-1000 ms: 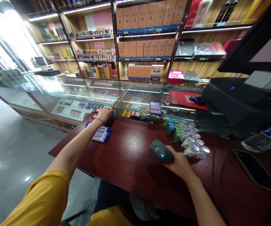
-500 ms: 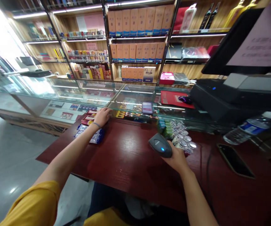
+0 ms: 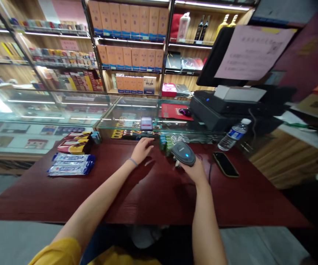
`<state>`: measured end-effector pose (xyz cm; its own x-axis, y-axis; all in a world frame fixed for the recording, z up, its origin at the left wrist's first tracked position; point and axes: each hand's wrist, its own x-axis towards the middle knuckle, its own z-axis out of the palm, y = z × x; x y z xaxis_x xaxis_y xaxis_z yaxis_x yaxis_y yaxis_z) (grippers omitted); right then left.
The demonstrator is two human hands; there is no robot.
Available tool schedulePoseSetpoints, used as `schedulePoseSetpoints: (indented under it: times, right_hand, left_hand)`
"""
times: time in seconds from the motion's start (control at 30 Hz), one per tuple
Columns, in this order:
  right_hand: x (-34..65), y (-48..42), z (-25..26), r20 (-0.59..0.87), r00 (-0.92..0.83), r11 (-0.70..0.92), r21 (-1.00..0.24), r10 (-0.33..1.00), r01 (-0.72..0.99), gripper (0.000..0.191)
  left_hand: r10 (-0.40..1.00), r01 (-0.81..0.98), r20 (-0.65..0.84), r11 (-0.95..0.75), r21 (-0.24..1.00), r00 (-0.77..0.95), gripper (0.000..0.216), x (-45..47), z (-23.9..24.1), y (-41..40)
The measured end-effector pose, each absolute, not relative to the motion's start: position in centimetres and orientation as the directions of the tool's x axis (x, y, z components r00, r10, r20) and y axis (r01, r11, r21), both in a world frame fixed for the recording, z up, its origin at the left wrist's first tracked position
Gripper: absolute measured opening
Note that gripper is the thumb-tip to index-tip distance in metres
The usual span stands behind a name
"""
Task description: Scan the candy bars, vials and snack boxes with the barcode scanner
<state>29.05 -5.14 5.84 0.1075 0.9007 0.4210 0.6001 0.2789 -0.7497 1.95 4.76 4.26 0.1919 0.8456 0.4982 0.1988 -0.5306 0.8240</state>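
Note:
My right hand grips a dark handheld barcode scanner with a blue light, held just above the dark red wooden counter. It is right in front of a cluster of small green packs and shiny round tins. My left hand reaches forward over the counter near the glass case edge, fingers loosely curled downward; nothing shows in it. Blue-wrapped bars and red-and-yellow packs lie far to its left.
A black phone and a water bottle sit right of the scanner. A register with screen stands behind them. A glass display case runs along the back, with stocked shelves beyond.
My left hand has left the packs at the left and moved right, toward the counter's middle. The view has swung right. The right hand still holds the scanner.

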Motion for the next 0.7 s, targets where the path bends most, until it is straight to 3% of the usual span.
schedulePoseSetpoints:
  times: [0.27,0.43,0.7]
  right_hand:
    - [30.1,-5.4,6.1,0.403,0.198,0.249,-0.811,0.893,0.530,0.046]
    - [30.2,-5.0,5.5,0.431,0.177,0.289,-0.806,0.885,0.518,0.050]
    - [30.0,-4.7,4.8,0.462,0.162,0.308,-0.775,0.872,0.552,0.048]
  left_hand:
    - [0.750,0.543,0.594,-0.640,0.544,0.290,0.061,8.2,1.5,6.8]
    - [0.722,0.682,0.624,-0.619,0.388,0.300,0.057,9.0,0.8,7.1]
    - [0.689,0.566,0.695,-0.663,0.490,0.205,0.024,8.9,0.7,6.5]
